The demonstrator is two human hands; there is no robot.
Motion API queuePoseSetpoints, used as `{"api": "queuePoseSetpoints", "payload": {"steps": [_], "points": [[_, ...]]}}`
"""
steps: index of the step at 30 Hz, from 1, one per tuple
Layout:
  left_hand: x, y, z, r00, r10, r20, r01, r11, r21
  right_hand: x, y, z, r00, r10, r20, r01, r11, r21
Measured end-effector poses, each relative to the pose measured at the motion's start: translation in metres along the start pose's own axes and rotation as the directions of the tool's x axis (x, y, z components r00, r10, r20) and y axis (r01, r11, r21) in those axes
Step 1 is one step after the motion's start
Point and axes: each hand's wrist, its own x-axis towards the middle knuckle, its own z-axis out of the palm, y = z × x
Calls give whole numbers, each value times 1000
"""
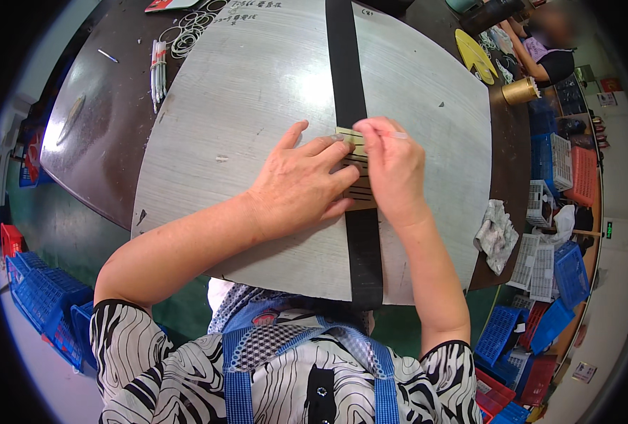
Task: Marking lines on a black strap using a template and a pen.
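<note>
A long black strap [345, 67] runs from the far edge of the pale wood-grain board to its near edge. Across the strap lies a yellowish template with dark slots [360, 189], partly covered by my hands. My left hand [300, 177] rests on it with fingers spread, pressing it against the strap. Just right of the template, my right hand [396, 166] is closed in a pinch on a thin, whitish pen-like stick [400, 135]. Its tip is hidden by the fingers near the template's upper end.
The pale board [257, 106] lies on a dark table [102, 155]. Bundled white pens [158, 71] and pale rings [185, 39] are at far left. A crumpled cloth [497, 237] sits right, a gold spool [521, 91] at far right near another person [536, 56]. Baskets [45, 293] flank the table.
</note>
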Motion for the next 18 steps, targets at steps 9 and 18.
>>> {"api": "queuePoseSetpoints", "payload": {"steps": [9,18], "points": [[42,-9,-23,984,51,172,-76,987,139,20,37,0,999,-7,38,2,991,132],[47,7,-42,844,269,464,-317,948,27,-27,28,-5,988,-102,114,90,990,108]]}}
